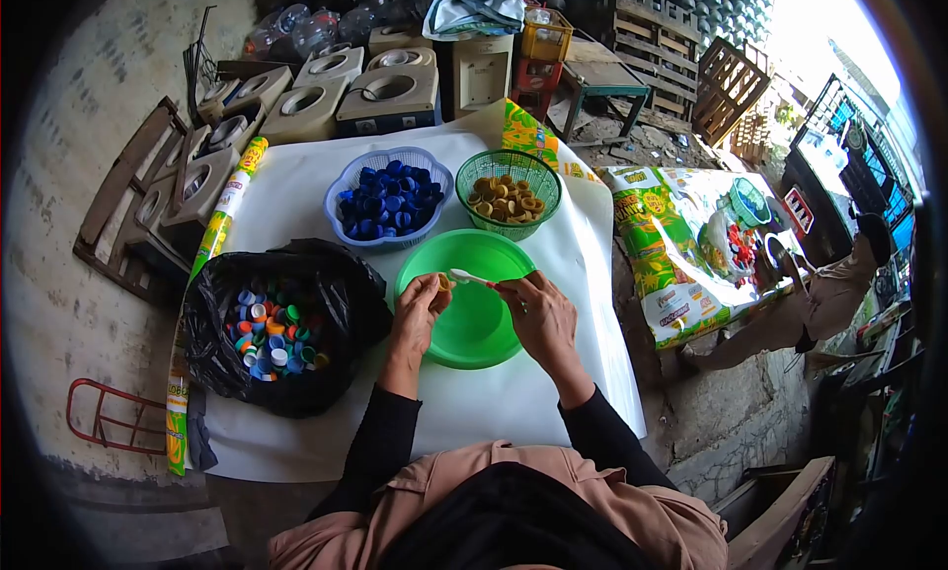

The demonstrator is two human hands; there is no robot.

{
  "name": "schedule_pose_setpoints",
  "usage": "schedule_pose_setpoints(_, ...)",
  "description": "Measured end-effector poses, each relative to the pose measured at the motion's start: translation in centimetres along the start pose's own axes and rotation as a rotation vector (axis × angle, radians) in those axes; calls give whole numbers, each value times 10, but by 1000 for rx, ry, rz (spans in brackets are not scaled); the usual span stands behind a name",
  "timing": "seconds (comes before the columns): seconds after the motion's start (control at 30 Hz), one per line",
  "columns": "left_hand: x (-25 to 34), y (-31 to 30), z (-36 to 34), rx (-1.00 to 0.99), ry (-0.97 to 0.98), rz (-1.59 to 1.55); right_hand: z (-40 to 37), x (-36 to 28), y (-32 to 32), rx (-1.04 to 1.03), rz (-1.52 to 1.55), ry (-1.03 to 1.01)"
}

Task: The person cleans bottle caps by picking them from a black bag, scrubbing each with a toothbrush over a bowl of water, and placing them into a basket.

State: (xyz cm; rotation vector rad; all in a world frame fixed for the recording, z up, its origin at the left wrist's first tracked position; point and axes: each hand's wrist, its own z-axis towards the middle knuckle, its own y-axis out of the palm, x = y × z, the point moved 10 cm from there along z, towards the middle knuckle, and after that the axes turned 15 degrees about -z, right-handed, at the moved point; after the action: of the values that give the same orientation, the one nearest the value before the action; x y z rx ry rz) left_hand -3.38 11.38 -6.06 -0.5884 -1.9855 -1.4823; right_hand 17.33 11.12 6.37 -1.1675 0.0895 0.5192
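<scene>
Over a green basin (472, 335), my left hand (420, 308) pinches a small yellowish cap (444, 283). My right hand (539, 313) grips the handle of a white toothbrush (470, 277), its head close to the cap. Behind the basin are a light-blue basket (387, 240) of dark blue caps (392, 197) and a green basket (507, 159) of yellowish caps (505, 200). On the left lies an open black plastic bag (336, 363) with mixed coloured caps (273, 335).
White sheeting (296, 452) covers the work surface, with a rolled edge (219, 215) at left. Dispenser parts (390, 101) stand behind. To the right, a co-worker (820, 299) is beside a second covered surface (671, 264) holding red caps and a small green basket (750, 203).
</scene>
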Motion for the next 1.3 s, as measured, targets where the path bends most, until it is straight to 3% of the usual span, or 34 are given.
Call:
schedule_pose_setpoints(0.1, -7, -4, 7, -43, -36, -51, -15, -5, 11, -98, 122, 3)
schedule_pose_setpoints(0.23, -15, 7, -2, -81, -121, 9, -14, 0, 0, 79, 32, 0)
schedule_pose_setpoints(0.33, -8, 4, -4, 11, -44, 104, -13, -2, -4, 81, 9, -19)
schedule_pose_setpoints(0.43, 14, 9, -6, -51, 197, 243, -5, 3, -7, 51, -56, -19)
schedule_pose_setpoints(0.53, 28, 21, -13, -78, 376, 642, -3, 4, 15, 41, -189, -95)
schedule_pose_setpoints(0.63, 24, 19, -11, -82, 383, 676, -6, -9, 46, 14, -314, -209)
schedule_pose_setpoints(0.87, 26, 20, -12, -47, 369, 685, -12, -12, -12, 50, -3, -5)
schedule_pose_setpoints(1.0, 16, 16, -7, -54, 308, 641, -18, -9, 0, 47, -47, 8)
schedule_pose_setpoints(1.13, 23, 24, -15, -36, 397, 645, -18, -15, -12, 49, -19, 6)
schedule_pose_setpoints(1.3, 33, 38, -27, -41, 526, 759, -7, -2, 15, 64, -214, -6)
